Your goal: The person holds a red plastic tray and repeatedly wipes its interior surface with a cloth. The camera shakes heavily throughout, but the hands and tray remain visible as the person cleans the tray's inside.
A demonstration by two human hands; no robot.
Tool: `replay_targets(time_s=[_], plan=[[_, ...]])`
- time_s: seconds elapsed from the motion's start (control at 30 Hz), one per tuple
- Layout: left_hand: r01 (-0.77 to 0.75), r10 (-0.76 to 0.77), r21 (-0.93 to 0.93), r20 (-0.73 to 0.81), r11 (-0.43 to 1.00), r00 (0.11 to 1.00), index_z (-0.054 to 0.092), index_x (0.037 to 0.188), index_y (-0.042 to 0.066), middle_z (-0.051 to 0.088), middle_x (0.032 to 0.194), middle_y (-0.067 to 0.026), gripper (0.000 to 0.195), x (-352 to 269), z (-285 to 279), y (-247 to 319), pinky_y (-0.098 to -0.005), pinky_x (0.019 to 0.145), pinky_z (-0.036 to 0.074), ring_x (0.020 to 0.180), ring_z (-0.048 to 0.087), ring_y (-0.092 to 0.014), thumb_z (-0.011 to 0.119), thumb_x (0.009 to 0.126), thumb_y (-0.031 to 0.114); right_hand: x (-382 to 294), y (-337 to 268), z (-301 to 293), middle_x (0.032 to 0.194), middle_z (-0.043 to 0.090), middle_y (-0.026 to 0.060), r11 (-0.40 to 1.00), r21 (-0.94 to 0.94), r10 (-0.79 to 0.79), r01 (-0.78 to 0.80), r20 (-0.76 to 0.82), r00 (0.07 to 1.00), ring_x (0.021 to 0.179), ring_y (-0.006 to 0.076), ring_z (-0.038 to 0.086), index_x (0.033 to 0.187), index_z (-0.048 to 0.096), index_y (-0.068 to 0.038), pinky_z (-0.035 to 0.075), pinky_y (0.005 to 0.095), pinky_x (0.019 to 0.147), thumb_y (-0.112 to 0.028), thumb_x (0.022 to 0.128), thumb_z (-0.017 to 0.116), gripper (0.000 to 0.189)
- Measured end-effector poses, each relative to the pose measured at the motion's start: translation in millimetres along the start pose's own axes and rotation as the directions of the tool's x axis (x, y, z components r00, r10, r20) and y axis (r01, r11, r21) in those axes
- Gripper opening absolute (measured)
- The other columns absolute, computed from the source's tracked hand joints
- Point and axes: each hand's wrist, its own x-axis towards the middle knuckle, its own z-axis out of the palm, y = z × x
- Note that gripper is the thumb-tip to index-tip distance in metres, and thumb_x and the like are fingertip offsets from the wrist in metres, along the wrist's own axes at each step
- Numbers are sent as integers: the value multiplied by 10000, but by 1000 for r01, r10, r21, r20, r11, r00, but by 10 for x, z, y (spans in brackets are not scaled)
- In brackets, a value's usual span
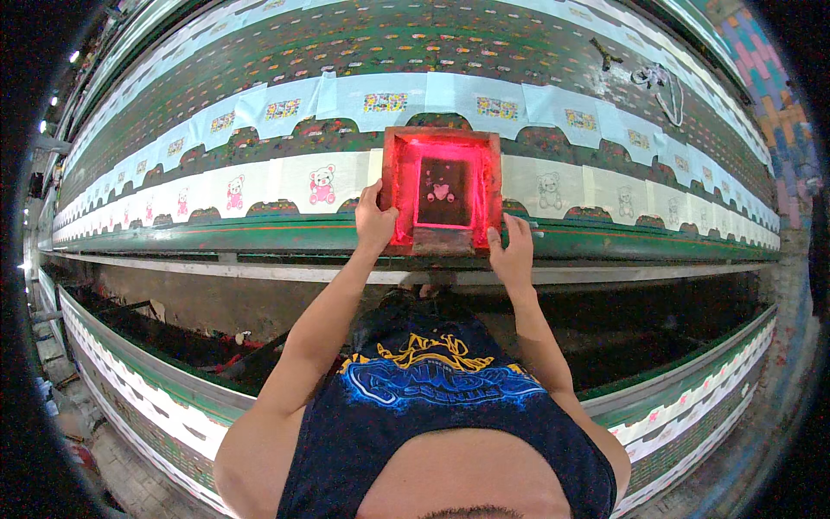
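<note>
A screen-printing frame (443, 245) with wooden sides and pink ink inside lies over the row of white fabric pieces nearest me. My left hand (377, 220) grips its lower left side, thumb on the rim. My right hand (511, 250) holds the lower right side. A pink bear part shows in the dark mesh (441, 188). To the left, a fabric piece (347, 172) bears a bear printed with pink; on the right, another piece (524, 185) bears only a grey outline bear. What lies under the frame is hidden.
Behind runs a row of light blue fabric pieces (454, 97) with colourful prints on the long green printing table (292, 241). A white cord (671, 104) and a dark Y-shaped object (605, 54) lie at the upper right. Another table with printed pieces (674, 415) stands behind me.
</note>
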Motion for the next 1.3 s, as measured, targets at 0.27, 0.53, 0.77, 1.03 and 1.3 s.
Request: replay_targets(time_s=[0.27, 0.53, 0.77, 1.03, 1.3], plan=[[-8, 7, 51, 16, 999, 1000, 548, 1286, -78, 604, 1178, -213, 621, 1, -35, 10, -422, 975, 486, 1099, 607, -375, 684, 685, -2, -14, -626, 50, 1145, 619, 130, 898, 42, -417, 439, 402, 815, 1101, 346, 571, 1115, 642, -12, 474, 459, 950, -147, 765, 745, 389], [-18, 17, 39, 22, 999, 1000, 541, 1290, -74, 597, 1174, -215, 627, -4, -50, 54, -427, 970, 483, 1102, 598, -378, 686, 684, -7, 135, -589, 256, 1104, 633, 131, 925, 3, -351, 379, 381, 855, 1066, 341, 584, 1068, 635, -18, 480, 439, 948, 2, 739, 667, 331], [-18, 18, 48, 1, 999, 1000, 555, 1277, -54, 613, 1155, -210, 614, -15, -16, -32, -423, 987, 478, 1108, 598, -370, 690, 681, 14, 106, -470, 354, 1085, 629, 154, 866, -35, -470, 499, 286, 835, 1066, 355, 577, 1072, 623, -13, 480, 441, 960, 13, 699, 625, 373], [-28, 28, 55, 10, 998, 1000, 542, 1293, -60, 603, 1181, -217, 628, -15, -39, 15, -433, 988, 473, 1117, 589, -390, 668, 683, 16, 935, -388, 732, 1056, 631, 147, 842, -108, -512, 528, 148, 846, 1057, 361, 588, 1059, 624, -25, 482, 448, 943, 37, 722, 647, 343], [-18, 18, 30, 9, 999, 1000, 536, 1295, -80, 586, 1178, -223, 632, -21, -63, 60, -437, 973, 476, 1119, 575, -409, 672, 684, 7, 1492, -460, 710, 988, 636, 145, 856, -34, -500, 515, 193, 844, 990, 360, 594, 976, 642, -24, 481, 454, 900, -14, 740, 672, 239]])
